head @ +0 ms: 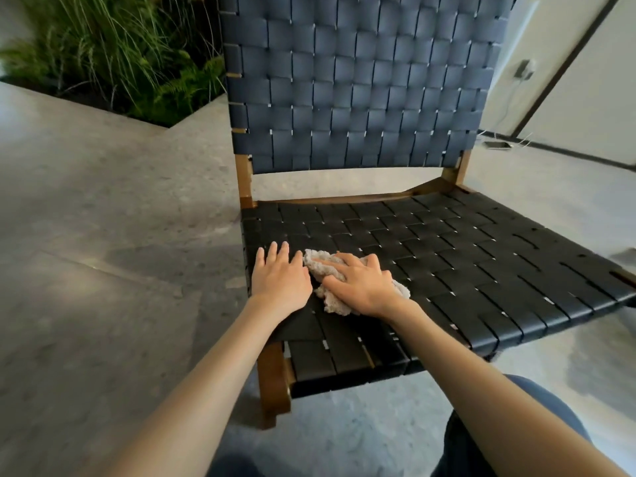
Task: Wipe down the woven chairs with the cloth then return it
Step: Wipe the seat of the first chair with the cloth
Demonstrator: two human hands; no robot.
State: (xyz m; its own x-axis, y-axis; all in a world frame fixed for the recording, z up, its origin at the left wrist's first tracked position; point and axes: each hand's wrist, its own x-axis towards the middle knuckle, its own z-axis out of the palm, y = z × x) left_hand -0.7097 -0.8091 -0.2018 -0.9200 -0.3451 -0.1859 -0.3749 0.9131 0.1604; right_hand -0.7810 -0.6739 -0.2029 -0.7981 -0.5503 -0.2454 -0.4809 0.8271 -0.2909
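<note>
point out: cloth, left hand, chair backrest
cloth (332, 302): head view, on the bunched lower edge showing beside the right hand.
left hand (280, 278): head view, on the back of the hand, flat on the seat.
chair backrest (358, 80): head view, on the middle of the woven straps.

The woven chair (361, 98) carries wide straps in a basket-weave check, slate blue on the backrest and near black on the seat (481, 256), set in a warm brown wooden frame (273, 380). A crumpled cloth (327, 270) of pale beige, nubbly and faintly flecked, lies on the dark straps. The floor (103, 235) is mottled grey with fine speckles, the plants (113, 46) are mixed greens with thin pale blades, and the wall (592, 98) is off-white crossed by a dark band
</note>
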